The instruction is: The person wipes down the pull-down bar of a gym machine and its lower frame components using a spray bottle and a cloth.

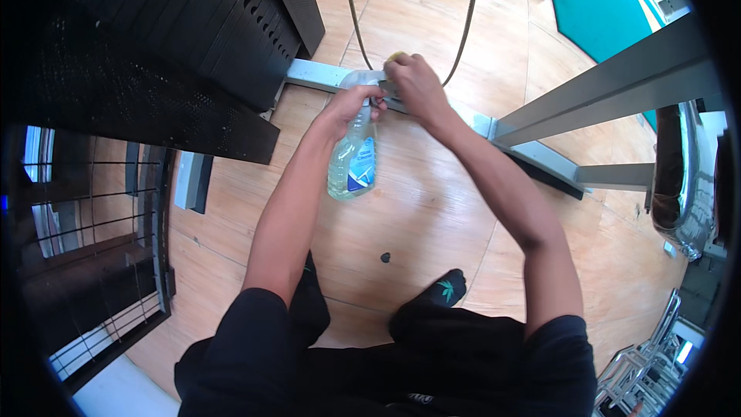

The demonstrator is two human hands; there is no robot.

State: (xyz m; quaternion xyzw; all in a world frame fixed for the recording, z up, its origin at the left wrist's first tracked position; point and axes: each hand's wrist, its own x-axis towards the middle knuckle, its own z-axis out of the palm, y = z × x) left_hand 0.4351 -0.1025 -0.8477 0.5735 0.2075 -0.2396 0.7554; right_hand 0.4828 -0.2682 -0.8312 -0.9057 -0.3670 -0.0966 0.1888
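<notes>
A clear spray bottle of glass cleaner (354, 163) with a blue label hangs upright over the floor from my left hand (354, 105), whose fingers are around its neck and trigger. Close to the bottle's nozzle, my right hand (412, 82) is closed on a yellow cloth or sponge (398, 56); only a small edge of it shows above my fingers. Below both hands runs a pale metal base beam (317, 74) of a gym machine.
A black weight stack (231, 29) stands at the upper left. A cable (354, 11) loops down beyond my hands. At the right, a slanted metal upright (596, 81) meets the base beam, near a green mat (602, 6). A small dark object (385, 257) lies on the tiled floor.
</notes>
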